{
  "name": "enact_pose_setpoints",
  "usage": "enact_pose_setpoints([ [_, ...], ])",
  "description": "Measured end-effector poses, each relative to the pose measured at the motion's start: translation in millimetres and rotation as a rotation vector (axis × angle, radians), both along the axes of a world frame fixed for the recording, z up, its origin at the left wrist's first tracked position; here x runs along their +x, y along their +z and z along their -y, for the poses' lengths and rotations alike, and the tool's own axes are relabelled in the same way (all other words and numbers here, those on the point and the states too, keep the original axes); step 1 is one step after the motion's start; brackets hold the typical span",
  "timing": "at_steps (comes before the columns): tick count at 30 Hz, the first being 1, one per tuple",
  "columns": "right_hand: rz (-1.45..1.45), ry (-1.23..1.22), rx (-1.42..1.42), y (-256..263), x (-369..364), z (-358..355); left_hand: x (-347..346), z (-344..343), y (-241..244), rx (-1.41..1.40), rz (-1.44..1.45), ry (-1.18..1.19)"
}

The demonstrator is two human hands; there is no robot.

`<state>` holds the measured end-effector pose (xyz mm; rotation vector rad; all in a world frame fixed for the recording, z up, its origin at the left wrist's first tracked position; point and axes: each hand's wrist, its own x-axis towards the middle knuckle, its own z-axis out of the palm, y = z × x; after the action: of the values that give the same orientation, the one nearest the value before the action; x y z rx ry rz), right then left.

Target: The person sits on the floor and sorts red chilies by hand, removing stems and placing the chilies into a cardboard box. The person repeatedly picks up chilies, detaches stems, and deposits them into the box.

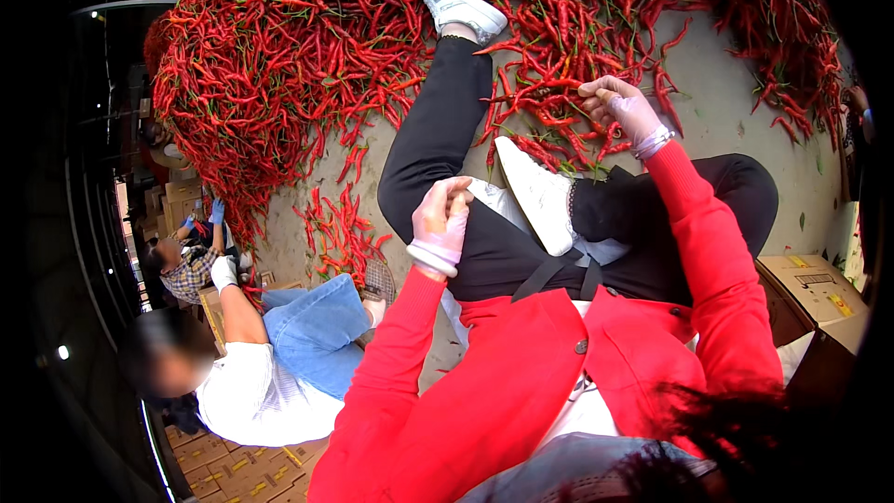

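Note:
My right hand (pixel 620 110), in a thin translucent glove, pinches one end of a long red chili pepper (pixel 559 83) between thumb and fingers. Below that pepper, a loose spread of red chilies (pixel 552 115) with green stems lies on the concrete floor beside my white shoe (pixel 541 195). Over my bent leg in black trousers (pixel 436 147) is my left hand (pixel 441 220), gloved as well. Its fingers are curled in, and no object shows in them. A large heap of red chilies (pixel 293 63) rises in front and to the left.
A co-worker in a white shirt (pixel 265 391) sits close on my left, near a small chili pile (pixel 342 230). Farther off, a person in a checked shirt (pixel 192 272) handles chilies. Cardboard boxes (pixel 810 286) stand at my right; flat cardboard (pixel 237 464) lies lower left.

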<state>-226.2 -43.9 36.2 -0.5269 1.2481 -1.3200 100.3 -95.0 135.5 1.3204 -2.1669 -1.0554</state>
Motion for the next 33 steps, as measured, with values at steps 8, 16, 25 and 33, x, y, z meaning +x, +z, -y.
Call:
enact_pose_setpoints([
  [8,0.096,-0.035,0.037,-7,-1,-1,-81,100,-135,0.123,1.168,-0.18],
  [16,0.106,-0.054,0.012,5,-7,6,-79,104,-145,0.092,1.1,-0.168],
  [25,0.024,-0.129,-0.004,8,-19,2,-68,117,-81,0.777,-0.05,0.02],
  [33,0.126,0.063,0.001,-21,13,8,-128,144,-112,0.493,-0.15,0.19],
])
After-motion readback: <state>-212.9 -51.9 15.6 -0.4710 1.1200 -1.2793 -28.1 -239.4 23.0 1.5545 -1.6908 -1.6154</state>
